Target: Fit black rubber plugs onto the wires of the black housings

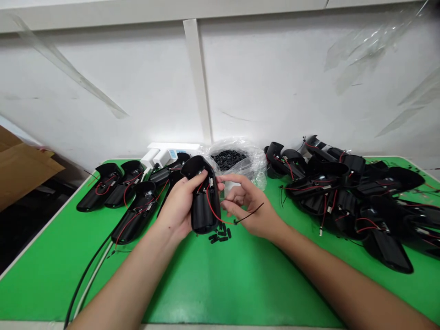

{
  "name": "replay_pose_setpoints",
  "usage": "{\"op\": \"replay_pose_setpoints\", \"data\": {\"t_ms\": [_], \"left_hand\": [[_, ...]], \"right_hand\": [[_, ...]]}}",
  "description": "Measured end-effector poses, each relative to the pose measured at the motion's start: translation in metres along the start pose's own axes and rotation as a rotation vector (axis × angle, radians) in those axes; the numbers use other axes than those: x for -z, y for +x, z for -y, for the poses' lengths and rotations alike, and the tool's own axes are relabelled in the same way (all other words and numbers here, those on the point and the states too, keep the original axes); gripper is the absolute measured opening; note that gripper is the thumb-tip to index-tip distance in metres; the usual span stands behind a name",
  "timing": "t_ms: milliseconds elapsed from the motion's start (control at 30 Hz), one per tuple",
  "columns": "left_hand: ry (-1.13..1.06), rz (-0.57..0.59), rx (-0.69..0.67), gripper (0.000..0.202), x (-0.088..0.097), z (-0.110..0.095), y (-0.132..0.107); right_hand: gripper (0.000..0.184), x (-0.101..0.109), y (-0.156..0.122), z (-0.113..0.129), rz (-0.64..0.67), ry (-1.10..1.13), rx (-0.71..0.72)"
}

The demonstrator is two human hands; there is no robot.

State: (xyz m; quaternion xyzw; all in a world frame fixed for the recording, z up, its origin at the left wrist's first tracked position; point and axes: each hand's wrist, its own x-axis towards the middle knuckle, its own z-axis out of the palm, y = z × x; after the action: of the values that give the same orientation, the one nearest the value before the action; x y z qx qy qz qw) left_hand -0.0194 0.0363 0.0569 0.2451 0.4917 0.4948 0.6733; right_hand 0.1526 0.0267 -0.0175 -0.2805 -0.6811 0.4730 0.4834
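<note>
The black housing stood nearly upright over the green mat, gripped from its left by the left hand, fingers closed round it. Just right of the housing, the right hand was half curled, pinching a thin black tie by the housing's red wire. Small black pieces lay just below the housing, a plastic bag lay behind it, and a pile of housings lay to its right.

No legible text, brand, number or sign, blue markings on the white device at the far counter edge too small to read, held black housing unlabelled.
</note>
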Motion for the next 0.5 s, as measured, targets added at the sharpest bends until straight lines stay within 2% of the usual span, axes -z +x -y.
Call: {"op": "replay_pose_setpoints", "data": {"t_ms": [67, 133, 200, 233, 367, 500], "left_hand": [[-0.062, -0.017, 0.079, 0.018, 0.002, -0.005, 0.002], [-0.126, -0.027, 0.113, 0.015, 0.004, -0.01, 0.003], [-0.165, -0.039, 0.106, 0.017, 0.006, -0.015, 0.003], [-0.176, -0.042, 0.093, 0.018, 0.007, -0.017, 0.003], [-0.202, -0.024, 0.036, 0.026, 0.01, -0.019, 0.002], [-0.207, -0.023, 0.047, 0.028, 0.011, -0.019, 0.003]], "right_hand": [[0.045, 0.003, 0.0, 0.0, -0.039, -0.184, 0.068], [0.031, 0.007, 0.001, 0.0, -0.029, -0.339, 0.145], [0.015, 0.01, 0.001, 0.002, 0.057, -0.437, 0.191], [0.013, 0.011, 0.002, 0.003, 0.117, -0.468, 0.193], [0.017, 0.018, 0.001, 0.008, 0.359, -0.485, 0.059], [0.017, 0.023, 0.0, 0.012, 0.481, -0.457, -0.064]]}}
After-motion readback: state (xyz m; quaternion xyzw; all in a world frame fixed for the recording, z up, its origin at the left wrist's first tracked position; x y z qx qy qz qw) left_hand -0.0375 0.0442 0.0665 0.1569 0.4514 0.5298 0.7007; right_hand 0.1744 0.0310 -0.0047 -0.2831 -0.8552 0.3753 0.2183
